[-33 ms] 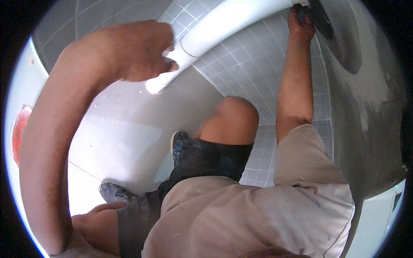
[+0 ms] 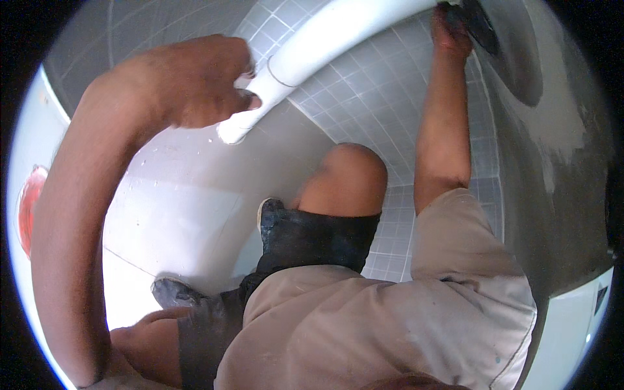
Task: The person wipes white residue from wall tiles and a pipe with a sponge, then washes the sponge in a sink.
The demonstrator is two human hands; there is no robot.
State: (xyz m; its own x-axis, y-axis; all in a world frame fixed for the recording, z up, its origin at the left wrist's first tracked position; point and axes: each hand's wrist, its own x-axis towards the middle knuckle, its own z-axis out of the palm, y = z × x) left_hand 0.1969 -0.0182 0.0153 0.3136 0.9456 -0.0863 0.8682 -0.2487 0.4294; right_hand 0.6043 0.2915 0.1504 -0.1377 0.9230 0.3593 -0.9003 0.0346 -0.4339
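Note:
High at the right, my right hand (image 2: 451,31) is wrapped round the dark handle of a plastering trowel (image 2: 481,27). The trowel's dark, flat blade stands close to the grey plastered wall (image 2: 552,123); whether it touches is hard to tell. On the other side, my left hand (image 2: 208,81) is raised with curled fingers, the thumb and forefinger bent toward each other. What it holds, if anything, is hidden. Just beyond those fingertips a white pipe (image 2: 325,42) slants up to the right.
Grey square tiles (image 2: 370,97) cover the wall behind the pipe. Small white specks lie on the pale floor (image 2: 175,208). A red round object (image 2: 31,208) is at the left edge, partly behind my left forearm. My bent knee (image 2: 351,179) is in the middle.
My left hand has shifted slightly left and down, away from the pipe. The right hand and trowel sit marginally farther left in the picture.

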